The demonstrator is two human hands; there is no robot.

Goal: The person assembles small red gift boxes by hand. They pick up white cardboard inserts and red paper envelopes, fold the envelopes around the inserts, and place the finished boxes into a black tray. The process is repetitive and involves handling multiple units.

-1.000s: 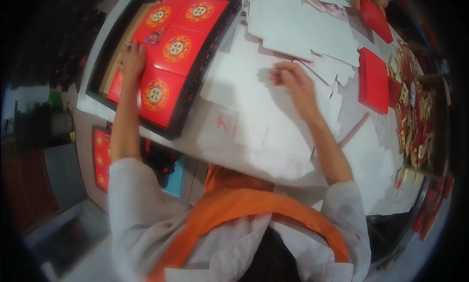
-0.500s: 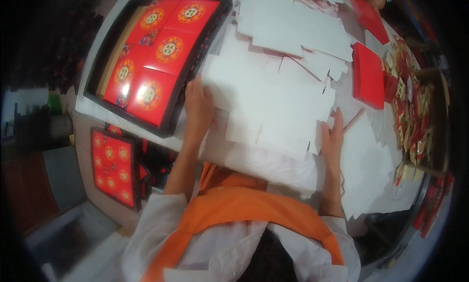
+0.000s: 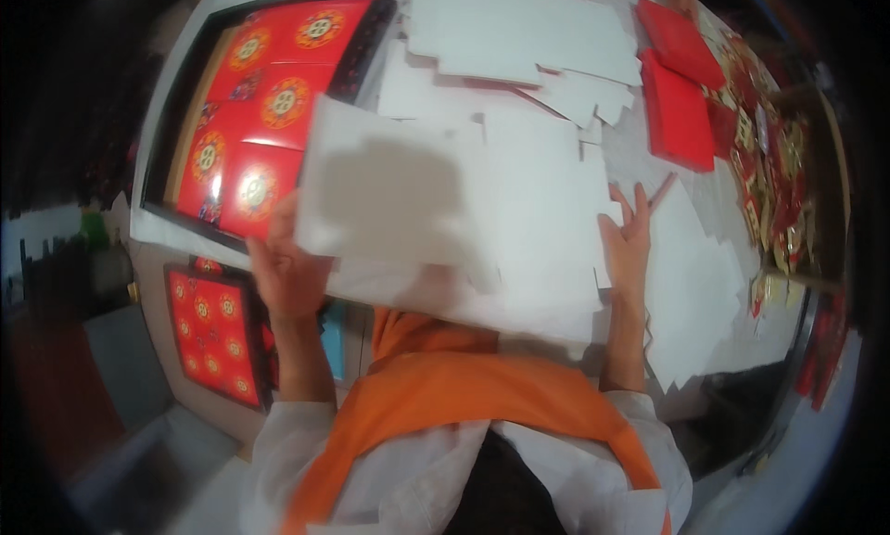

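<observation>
A flat white cardboard box blank (image 3: 547, 201) with cut flaps and slots lies in front of me on the table. Its left panel (image 3: 389, 201) is tilted up and casts a shadowed face toward me. My left hand (image 3: 297, 271) is closed on the lower left edge of that panel; some fingertips are hidden behind it. At the blank's right edge rests my right hand (image 3: 629, 238), its fingers apart and the thumb against the cardboard. More white blanks (image 3: 519, 34) lie stacked beyond this one.
To the left stands a dark-framed tray (image 3: 153, 187) of red patterned boxes (image 3: 283, 99). Another red boxed set (image 3: 209, 331) sits lower down. At right are red boxes (image 3: 681, 108), more white blanks (image 3: 695, 285) and a carton (image 3: 830, 164) beside wrapped packets (image 3: 779, 173).
My left hand has moved left and nearer to me, and the blank's left panel is now raised in it. The right hand stays at the right edge. The whole view has shifted slightly.
</observation>
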